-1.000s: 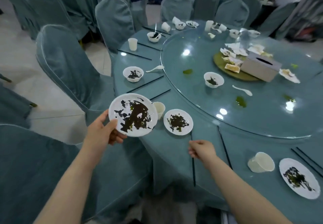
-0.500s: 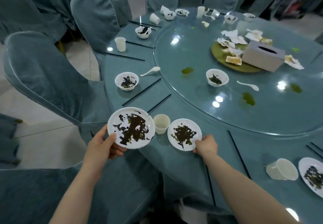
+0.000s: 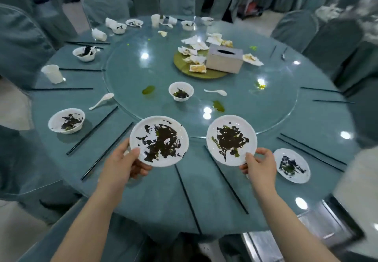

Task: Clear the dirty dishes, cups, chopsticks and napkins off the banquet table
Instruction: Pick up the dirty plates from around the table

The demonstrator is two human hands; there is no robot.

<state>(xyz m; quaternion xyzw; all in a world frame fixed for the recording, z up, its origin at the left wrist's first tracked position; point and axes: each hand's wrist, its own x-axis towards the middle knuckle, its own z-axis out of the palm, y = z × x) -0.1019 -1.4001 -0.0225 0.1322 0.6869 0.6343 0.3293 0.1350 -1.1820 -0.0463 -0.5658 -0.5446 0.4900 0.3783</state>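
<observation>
Two white plates smeared with dark food hang above the near edge of the round banquet table [image 3: 155, 192]. My left hand [image 3: 120, 164] grips the left plate [image 3: 159, 140] by its near rim, thumb on top. My right hand [image 3: 259, 164] pinches the right plate [image 3: 231, 139] at its near right rim. A third dirty plate [image 3: 291, 165] lies on the cloth to the right. Dirty bowls [image 3: 66, 120] [image 3: 181, 91], a spoon [image 3: 101, 101], a cup [image 3: 52, 73], black chopsticks [image 3: 92, 130] and crumpled napkins [image 3: 194, 46] are spread over the table.
A glass turntable [image 3: 255, 110] covers the table's middle, with a tissue box [image 3: 224, 58] on a green disc. Covered chairs [image 3: 22, 43] ring the table closely on the left and far side. Several more bowls and cups stand along the far rim.
My right hand has lifted the second plate off the table. My left hand has brought its plate over the table beside it. The view has swung right to face the table.
</observation>
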